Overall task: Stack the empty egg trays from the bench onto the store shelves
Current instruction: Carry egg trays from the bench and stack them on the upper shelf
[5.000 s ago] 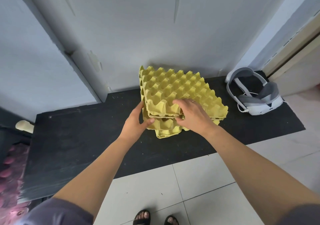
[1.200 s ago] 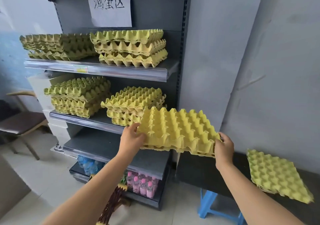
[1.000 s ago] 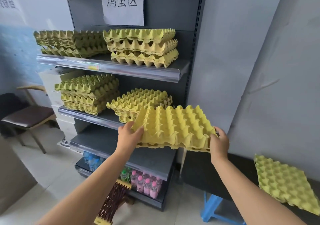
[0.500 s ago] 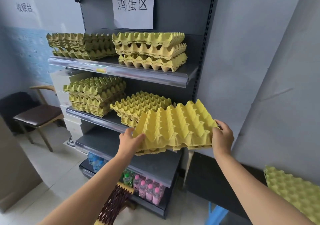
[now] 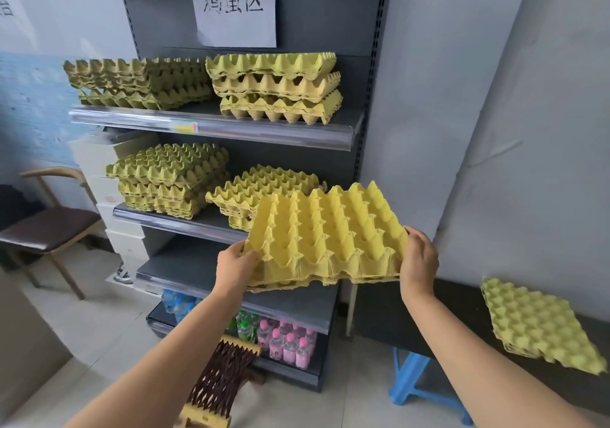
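Head view shows both my hands carrying a thin bundle of yellow egg trays (image 5: 326, 239) in front of the shelf unit (image 5: 330, 15), about level with its middle shelf (image 5: 185, 224) and just short of it. My left hand (image 5: 236, 267) has its fingers and thumb clamped on the bundle's left edge. My right hand (image 5: 419, 262) has its fingers wrapped round the right edge. The bundle tilts, with its far edge raised.

I judge the step to be setting it on the right-hand pile (image 5: 264, 186) of that shelf, which looks lower than the left-hand pile (image 5: 168, 166). To do it well I should level the bundle and bring it over the pile. Then I should match the corners so the cups nest, lower it straight down, and only then let go. Pulp trays bend, so an even grip on both sides matters. Spare trays (image 5: 538, 325) wait on the tabletop (image 5: 462, 322) to the right of the unit.
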The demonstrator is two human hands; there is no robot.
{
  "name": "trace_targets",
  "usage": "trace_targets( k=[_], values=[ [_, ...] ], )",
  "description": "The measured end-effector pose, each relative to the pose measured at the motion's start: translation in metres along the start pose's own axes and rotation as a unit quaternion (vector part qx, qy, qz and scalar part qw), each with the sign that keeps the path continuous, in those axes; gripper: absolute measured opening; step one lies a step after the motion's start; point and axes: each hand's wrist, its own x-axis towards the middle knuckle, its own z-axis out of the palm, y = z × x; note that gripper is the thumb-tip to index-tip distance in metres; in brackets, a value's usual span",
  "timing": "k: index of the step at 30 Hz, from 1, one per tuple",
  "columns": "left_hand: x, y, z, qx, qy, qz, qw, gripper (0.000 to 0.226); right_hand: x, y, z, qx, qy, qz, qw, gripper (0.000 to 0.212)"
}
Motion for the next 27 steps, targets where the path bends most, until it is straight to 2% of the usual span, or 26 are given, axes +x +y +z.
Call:
trace_targets(
  k=[7,13,16,23,27],
  values=[
    [0.013,-0.023,-0.059,0.012,0.004,0.0,1.0,0.007,-0.047,0.011,0.041,-0.009,-0.046,0.012,0.999,0.035],
    [0.066,-0.014,-0.066,0.035,0.011,0.012,0.999,0.065,-0.027,0.013,0.084,-0.013,-0.077,0.012,0.997,0.036],
    [0.104,-0.002,-0.061,0.036,0.016,0.031,0.999,0.077,0.001,0.022,0.115,-0.002,-0.094,0.021,0.995,0.038],
    [0.212,0.024,-0.044,0.084,0.011,0.037,0.996,0.042,0.07,0.039,0.194,-0.015,-0.14,0.042,0.989,0.042],
    [0.26,0.032,-0.039,0.088,0.002,0.03,0.996,0.04,0.095,0.045,0.232,-0.026,-0.156,0.056,0.986,0.042]
  ],
)
